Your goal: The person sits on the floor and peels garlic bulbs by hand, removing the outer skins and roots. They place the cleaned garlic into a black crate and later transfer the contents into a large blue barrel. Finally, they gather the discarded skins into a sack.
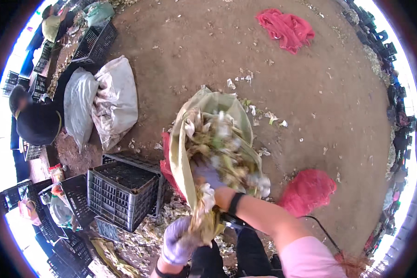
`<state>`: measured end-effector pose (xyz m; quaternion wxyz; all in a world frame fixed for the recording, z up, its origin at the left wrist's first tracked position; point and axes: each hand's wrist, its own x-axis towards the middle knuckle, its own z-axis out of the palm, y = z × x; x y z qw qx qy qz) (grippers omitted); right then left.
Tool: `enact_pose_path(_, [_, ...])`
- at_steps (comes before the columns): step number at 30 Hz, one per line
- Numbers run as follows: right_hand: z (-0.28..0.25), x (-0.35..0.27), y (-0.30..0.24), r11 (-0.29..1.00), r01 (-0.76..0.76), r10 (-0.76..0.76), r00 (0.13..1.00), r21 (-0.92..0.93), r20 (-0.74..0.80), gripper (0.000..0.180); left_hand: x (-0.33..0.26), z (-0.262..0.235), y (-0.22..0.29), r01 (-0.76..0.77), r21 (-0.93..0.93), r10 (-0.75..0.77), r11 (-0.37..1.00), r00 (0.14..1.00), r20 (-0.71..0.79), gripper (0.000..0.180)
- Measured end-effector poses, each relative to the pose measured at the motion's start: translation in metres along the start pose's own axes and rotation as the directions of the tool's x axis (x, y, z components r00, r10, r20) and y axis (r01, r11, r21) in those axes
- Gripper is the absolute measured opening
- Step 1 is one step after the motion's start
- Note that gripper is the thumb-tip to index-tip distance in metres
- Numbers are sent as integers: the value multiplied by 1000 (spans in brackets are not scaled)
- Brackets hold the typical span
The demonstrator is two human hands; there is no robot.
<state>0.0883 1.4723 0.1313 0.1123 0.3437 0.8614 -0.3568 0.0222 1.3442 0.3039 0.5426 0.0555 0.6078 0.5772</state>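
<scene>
In front of me stands a pale green sack (180,153) with its mouth wide open. It holds a heap of dry, yellowish plant stalks and white papery husks (227,148), partly blurred. My right hand (207,173), in a pale purple glove, reaches into the sack against this heap; its fingers are hidden and smeared. Below the sack's near rim, my left hand (176,241), also gloved, is closed by a bunch of stalks and husks (207,213). Part of its grip is blurred.
Black plastic crates (125,190) and full white sacks (116,102) stand at left. A red mesh bag (308,192) lies at right, another red mesh heap (287,30) farther off. Husks litter the dirt floor (338,116). A person in dark clothing (39,120) is at far left.
</scene>
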Motion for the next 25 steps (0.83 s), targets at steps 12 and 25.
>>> enact_pose_path(12, [-138, -18, 25, 933, -304, 233, 919, -193, -318, 53, -9, -108, -4, -557, 781, 710, 281, 668, 221, 32])
enact_pose_path(25, [-255, -121, 82, 859, 15, 360, 692, 511, -625, 24, 2, -103, 103, -912, 25, 912, 409, 410, 15, 28])
